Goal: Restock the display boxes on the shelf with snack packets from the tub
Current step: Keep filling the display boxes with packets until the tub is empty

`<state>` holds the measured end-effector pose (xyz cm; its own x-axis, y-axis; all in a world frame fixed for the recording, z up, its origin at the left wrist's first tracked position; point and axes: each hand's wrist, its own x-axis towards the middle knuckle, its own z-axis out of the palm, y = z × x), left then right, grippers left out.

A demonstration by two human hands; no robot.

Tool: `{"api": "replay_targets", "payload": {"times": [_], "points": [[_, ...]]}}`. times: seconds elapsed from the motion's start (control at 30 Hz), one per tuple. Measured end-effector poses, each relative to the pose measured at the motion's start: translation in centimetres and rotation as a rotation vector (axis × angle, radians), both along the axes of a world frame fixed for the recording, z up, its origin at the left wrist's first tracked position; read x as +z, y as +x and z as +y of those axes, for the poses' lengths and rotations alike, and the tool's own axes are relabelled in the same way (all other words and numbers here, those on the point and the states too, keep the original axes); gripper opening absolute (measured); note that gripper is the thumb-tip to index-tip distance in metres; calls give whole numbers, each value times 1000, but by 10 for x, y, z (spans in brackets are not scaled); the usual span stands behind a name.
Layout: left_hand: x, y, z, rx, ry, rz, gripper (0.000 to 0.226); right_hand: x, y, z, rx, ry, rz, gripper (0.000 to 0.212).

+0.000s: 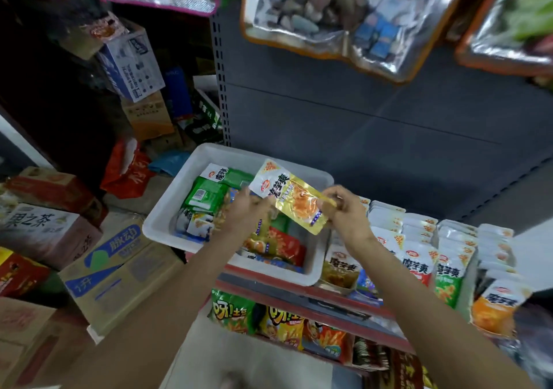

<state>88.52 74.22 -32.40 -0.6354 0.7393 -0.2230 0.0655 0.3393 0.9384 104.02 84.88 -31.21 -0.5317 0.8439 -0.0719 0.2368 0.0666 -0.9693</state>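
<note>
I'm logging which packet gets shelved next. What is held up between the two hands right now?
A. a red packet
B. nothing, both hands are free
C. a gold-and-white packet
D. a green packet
C: the left hand and the right hand each grip an end of a gold-and-white packet, held above the white tub; green and red packets lie in the tub.

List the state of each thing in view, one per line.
Yellow packet: held over the tub, tilted.
Left hand: grips the packet's left side.
Right hand: pinches its right edge.
Tub: on the shelf, holding packets.
Display boxes: packets standing upright.
</note>
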Motion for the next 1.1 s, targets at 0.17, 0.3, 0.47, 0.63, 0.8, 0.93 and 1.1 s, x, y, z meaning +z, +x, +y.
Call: {"api": "replay_targets", "payload": {"times": [0.17, 0.3, 0.47, 0.63, 0.8, 0.93, 1.1], "points": [[19, 32, 33, 5, 217, 27, 20, 22, 48, 25, -18, 49, -33, 19], [27, 61, 59, -197, 295, 184, 26, 28, 76, 39, 49, 117, -145, 29], [23, 91, 84, -232, 202, 196, 29, 26, 92, 54, -58, 232, -183, 13], [-7, 91, 70, -641, -240, 582, 51, 26, 100, 62, -276, 102, -7, 21], [-2, 91, 60, -782, -308, 746, 54, 27, 100, 60, -245, 1, 121, 21], [2, 90, 53, -831, -317, 766, 56, 20, 92, 61, -136, -34, 73, 21], [-7, 87, 42, -760, -283, 738, 52, 2, 84, 61, 50, -25, -305, 17]]}}
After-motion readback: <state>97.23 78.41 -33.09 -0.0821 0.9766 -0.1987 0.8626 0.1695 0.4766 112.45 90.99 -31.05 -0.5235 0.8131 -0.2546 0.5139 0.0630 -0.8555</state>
